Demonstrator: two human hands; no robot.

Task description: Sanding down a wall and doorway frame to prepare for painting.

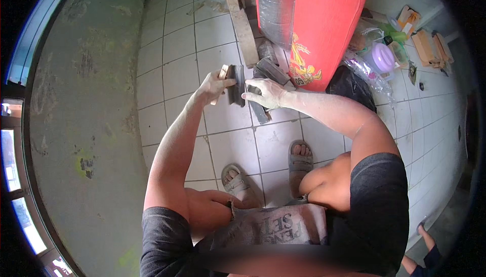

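My left hand (214, 88) is closed round a short pale wooden strip (223, 71) and dark grey, flat-faced strips (239, 85), which stand side by side above the tiles. My right hand (267, 92) is just right of the strips, its thumb and fingers curved and apart. Its fingertips come close to the dark strips; whether they touch cannot be made out. Under and beyond my right hand lie several dark grey block-like pieces (273, 70), one of them (259, 113) partly hidden by the hand. Pale dust coats both hands.
A wooden beam (244, 34) and a tall red padded piece (324, 18) with a dark shiny strip rise ahead. To the right are a black bag (353, 85), a lilac plastic container (382, 57) and cardboard boxes (426, 47). A green wall (91, 115) borders the left. Another person's limb (428, 241) shows lower right.
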